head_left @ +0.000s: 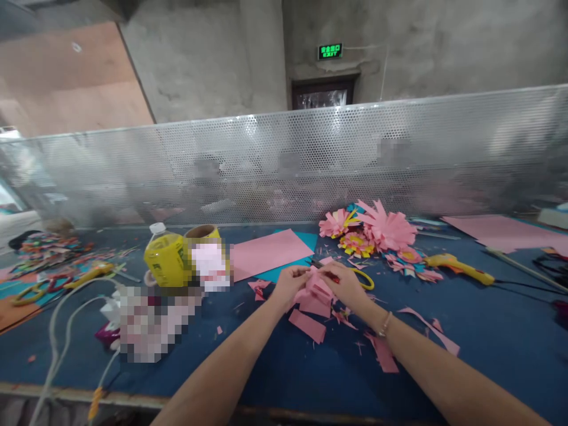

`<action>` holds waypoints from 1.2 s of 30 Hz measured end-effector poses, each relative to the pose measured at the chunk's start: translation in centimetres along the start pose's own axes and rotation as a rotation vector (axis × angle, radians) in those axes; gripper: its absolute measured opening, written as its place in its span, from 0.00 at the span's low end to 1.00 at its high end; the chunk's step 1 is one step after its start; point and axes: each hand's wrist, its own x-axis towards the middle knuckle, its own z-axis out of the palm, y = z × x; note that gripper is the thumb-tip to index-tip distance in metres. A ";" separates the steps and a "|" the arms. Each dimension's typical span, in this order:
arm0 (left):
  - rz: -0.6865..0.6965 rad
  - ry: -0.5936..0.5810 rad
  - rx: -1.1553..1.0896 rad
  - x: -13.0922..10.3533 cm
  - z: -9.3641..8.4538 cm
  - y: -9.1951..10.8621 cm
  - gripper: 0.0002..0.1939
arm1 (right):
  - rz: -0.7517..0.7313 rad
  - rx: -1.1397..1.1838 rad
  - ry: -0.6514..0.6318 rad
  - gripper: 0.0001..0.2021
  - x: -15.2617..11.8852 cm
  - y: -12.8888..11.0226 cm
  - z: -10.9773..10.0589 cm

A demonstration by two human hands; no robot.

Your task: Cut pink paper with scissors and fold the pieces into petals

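Observation:
Both hands meet over the middle of the table around a piece of cut pink paper (320,285). My left hand (287,288) pinches its left side, with thumb and fingers closed. Closed on the right side of the same paper is my right hand (348,290), wearing a bracelet at the wrist. Just behind the right hand shows the yellow handle loop of what look like scissors (367,279); their rest is mostly hidden. Below the hands lie a pink paper rectangle (307,326) and a pink strip (382,352). The exact finger contact is small and partly hidden.
Pink paper flowers (386,228) stand behind and to the right, beside a yellow glue gun (461,267). Pink sheets (266,254) lie behind left. A yellow bottle (166,260), tape roll (202,233) and white cables (55,337) are left. A perforated metal screen (266,165) borders the back.

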 end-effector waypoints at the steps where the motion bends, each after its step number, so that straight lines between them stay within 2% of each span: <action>1: -0.032 -0.023 -0.011 -0.1 0.1 0.0 0.13 | 0.016 0.002 0.003 0.08 0.0 0.0 0.0; 4: -0.089 -0.127 -0.016 -0.5 0.3 0.2 0.16 | 0.050 -0.017 0.014 0.07 0.0 0.1 -0.2; 7: -0.149 -0.136 0.060 -0.8 0.3 0.4 0.18 | 0.093 -0.037 0.059 0.07 0.0 0.1 -0.3; 12: -0.099 -0.176 0.090 -0.5 -0.3 0.5 0.17 | 0.090 -0.023 0.038 0.06 0.2 0.6 -0.2; 19: -0.093 -0.159 0.131 0.2 -0.3 0.7 0.14 | -0.034 -0.063 0.021 0.07 0.3 1.8 0.1; 26: -0.113 -0.125 0.123 -0.4 -0.1 1.1 0.14 | -0.060 -0.078 0.018 0.06 0.3 1.2 0.2; 33: -0.129 -0.094 0.025 -0.7 0.6 1.0 0.15 | -0.050 -0.079 0.009 0.06 0.1 0.7 0.0; 36: -0.127 -0.050 0.006 -0.7 0.7 1.0 0.14 | -0.053 -0.059 -0.012 0.06 0.1 0.3 0.0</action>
